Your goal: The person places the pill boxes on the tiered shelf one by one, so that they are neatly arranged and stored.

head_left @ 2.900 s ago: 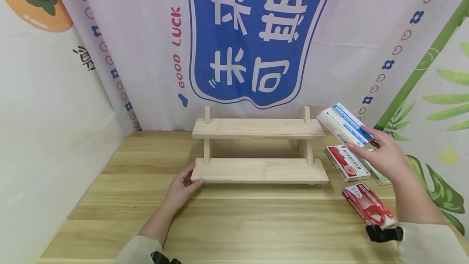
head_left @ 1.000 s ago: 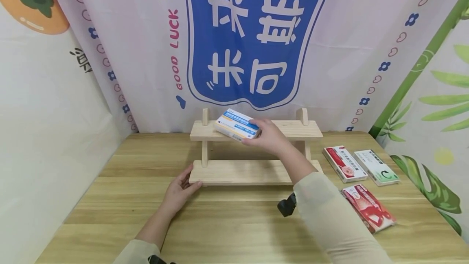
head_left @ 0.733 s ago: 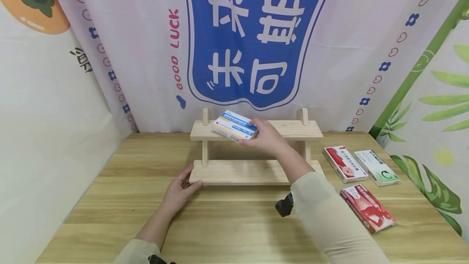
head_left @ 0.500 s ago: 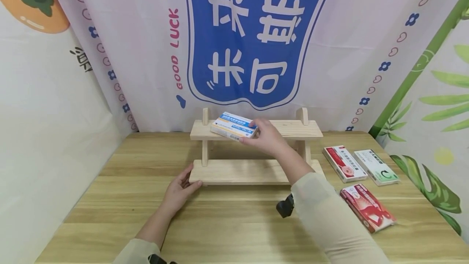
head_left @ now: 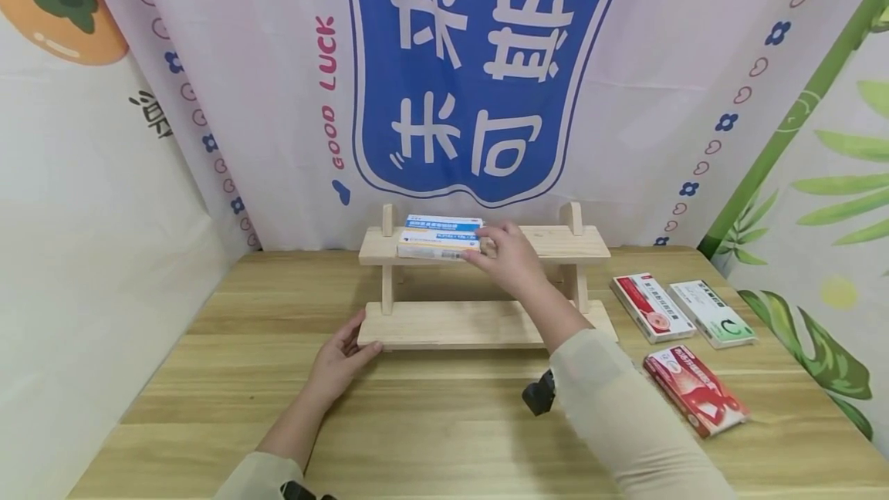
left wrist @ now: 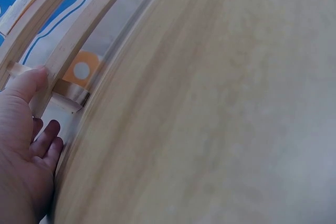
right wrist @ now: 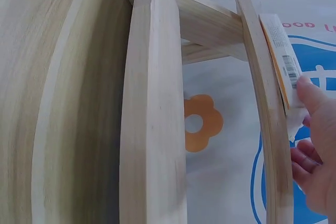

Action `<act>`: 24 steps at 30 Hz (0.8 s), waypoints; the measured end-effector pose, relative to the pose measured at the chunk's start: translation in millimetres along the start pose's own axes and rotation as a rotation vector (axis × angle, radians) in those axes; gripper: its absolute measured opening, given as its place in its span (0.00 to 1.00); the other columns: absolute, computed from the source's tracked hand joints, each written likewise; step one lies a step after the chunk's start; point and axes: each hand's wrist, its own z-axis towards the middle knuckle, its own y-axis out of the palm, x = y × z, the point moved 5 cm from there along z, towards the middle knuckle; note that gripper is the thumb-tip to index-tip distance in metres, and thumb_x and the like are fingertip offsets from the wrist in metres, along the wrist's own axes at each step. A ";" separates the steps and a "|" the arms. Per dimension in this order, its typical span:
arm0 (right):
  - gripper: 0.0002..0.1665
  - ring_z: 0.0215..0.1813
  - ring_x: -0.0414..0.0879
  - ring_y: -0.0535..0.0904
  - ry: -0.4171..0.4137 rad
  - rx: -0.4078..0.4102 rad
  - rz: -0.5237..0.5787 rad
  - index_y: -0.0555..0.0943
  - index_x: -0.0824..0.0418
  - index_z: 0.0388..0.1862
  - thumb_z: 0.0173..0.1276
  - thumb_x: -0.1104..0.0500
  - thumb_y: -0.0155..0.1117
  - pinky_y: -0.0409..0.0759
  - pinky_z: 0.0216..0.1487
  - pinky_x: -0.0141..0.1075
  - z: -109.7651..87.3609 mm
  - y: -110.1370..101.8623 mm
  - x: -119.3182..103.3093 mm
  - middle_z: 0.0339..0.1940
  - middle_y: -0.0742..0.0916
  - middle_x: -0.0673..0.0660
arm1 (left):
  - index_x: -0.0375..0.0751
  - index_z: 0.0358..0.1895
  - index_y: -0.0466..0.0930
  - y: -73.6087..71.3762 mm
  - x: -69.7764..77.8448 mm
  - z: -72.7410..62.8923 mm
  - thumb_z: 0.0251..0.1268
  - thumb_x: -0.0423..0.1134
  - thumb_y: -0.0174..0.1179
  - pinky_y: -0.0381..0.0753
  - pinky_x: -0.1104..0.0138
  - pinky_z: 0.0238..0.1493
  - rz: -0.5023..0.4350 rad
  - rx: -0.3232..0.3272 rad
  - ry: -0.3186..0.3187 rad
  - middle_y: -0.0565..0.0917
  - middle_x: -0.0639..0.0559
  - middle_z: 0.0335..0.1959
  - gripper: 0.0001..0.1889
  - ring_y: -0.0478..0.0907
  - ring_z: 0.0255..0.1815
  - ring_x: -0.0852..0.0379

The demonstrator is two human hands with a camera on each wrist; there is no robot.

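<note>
A two-tier wooden display rack [head_left: 479, 324] stands on the table against the cloth backdrop. On the left part of its upper shelf lies a blue-and-white medicine box [head_left: 437, 231], its long side along the shelf's front edge. My right hand [head_left: 515, 261] pinches the right end of this box between thumb and fingers; the right wrist view shows the thumb on the side of the medicine box [right wrist: 283, 59]. The left end of the lower shelf is gripped by my left hand [head_left: 338, 361]. In the left wrist view, that hand's thumb presses the shelf's edge and its fingers curl below.
To the right of the rack lie a red-and-white medicine box [head_left: 654, 307], a green-and-white medicine box [head_left: 712, 313] and, nearer me, a red medicine box [head_left: 696, 390]. The wooden table [head_left: 417, 430] ends at printed cloth walls on the left, back and right.
My right hand has carried the blue-and-white box from the right side to the upper shelf, set it down and turned it parallel to the front edge. The left hand keeps its place.
</note>
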 end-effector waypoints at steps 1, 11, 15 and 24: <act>0.35 0.66 0.57 0.74 -0.003 0.007 -0.001 0.77 0.54 0.65 0.64 0.37 0.66 0.75 0.66 0.52 0.4 0.3 -0.2 0.66 0.77 0.59 | 0.37 0.76 0.56 0.0 0.3 0.1 0.64 0.39 0.66 0.61 0.59 0.73 0.000 -0.001 0.005 0.61 0.41 0.76 0.40 0.60 0.76 0.48; 0.33 0.48 0.48 0.80 -0.004 0.060 -0.027 0.78 0.56 0.64 0.67 0.39 0.64 0.80 0.57 0.44 3.3 7.7 -3.7 0.47 0.87 0.54 | 0.34 0.75 0.56 0.2 -0.8 -0.6 0.63 0.38 0.66 0.65 0.79 0.65 0.010 0.009 0.017 0.61 0.39 0.76 0.40 0.60 0.76 0.45; 0.32 0.46 0.48 0.79 0.002 0.087 -0.060 0.79 0.56 0.63 0.67 0.39 0.63 0.80 0.56 0.44 4.1 8.8 -5.0 0.44 0.87 0.53 | 0.35 0.75 0.57 1.0 -1.3 -1.0 0.64 0.39 0.66 0.66 0.78 0.66 0.007 0.008 0.005 0.61 0.40 0.76 0.39 0.61 0.75 0.46; 0.41 0.65 0.56 0.76 0.027 0.063 0.068 0.69 0.54 0.71 0.66 0.35 0.62 0.75 0.65 0.52 -1.3 5.8 0.4 0.64 0.81 0.59 | 0.37 0.76 0.55 0.8 -1.6 -0.3 0.64 0.41 0.66 0.59 0.56 0.75 0.002 -0.015 -0.002 0.58 0.43 0.78 0.40 0.56 0.78 0.48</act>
